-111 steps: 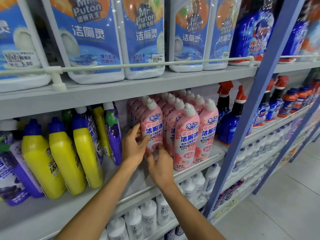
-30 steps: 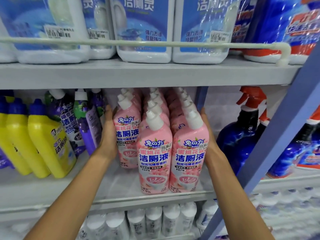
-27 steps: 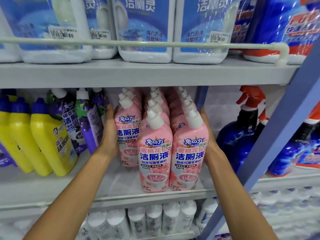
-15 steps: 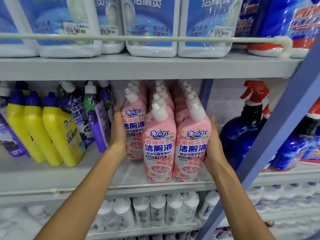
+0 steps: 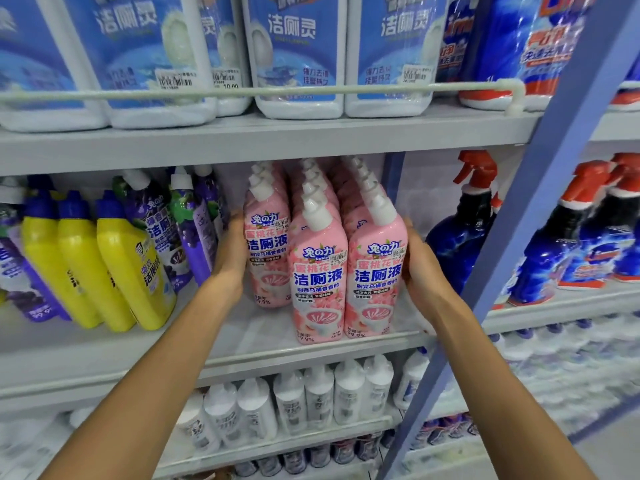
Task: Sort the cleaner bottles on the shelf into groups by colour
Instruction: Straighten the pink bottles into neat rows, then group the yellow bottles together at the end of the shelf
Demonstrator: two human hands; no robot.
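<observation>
Several pink cleaner bottles with white caps stand in three tight rows on the middle shelf. My left hand lies flat against the left side of the pink group. My right hand presses flat on the group's right side. Neither hand wraps a single bottle. Left of them lean purple bottles and three yellow bottles with blue caps.
Dark blue spray bottles with red triggers stand right of the pink group. A blue upright post crosses in front. White jugs with blue labels fill the upper shelf behind a rail. White bottles line the lower shelf.
Since 3.7 s ago my hands went from one pink bottle to either side of the group. Over the last second they stay pressed there; the view has drifted slightly.
</observation>
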